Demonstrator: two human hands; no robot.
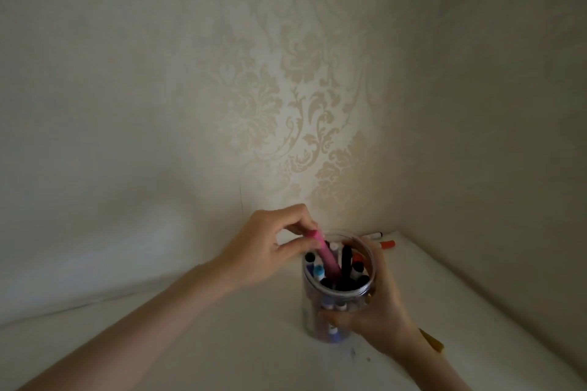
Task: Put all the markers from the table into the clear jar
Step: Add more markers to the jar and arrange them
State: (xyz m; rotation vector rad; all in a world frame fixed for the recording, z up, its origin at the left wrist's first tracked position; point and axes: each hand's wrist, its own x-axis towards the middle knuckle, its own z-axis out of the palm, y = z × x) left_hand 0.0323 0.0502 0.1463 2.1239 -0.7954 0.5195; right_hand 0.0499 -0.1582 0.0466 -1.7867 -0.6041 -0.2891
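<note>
White table (197,343), damask-papered corner. Clear jar (337,295), one, upright, many markers inside. Right hand (374,308) wraps the jar. Left hand (270,251) pinches one pink marker (104,259) angled into the mouth. Two loose markers (386,244) behind; one yellow marker (432,341) beside right wrist.

Home room corner: damask wallpaper (305,111), white table (222,343).
</note>
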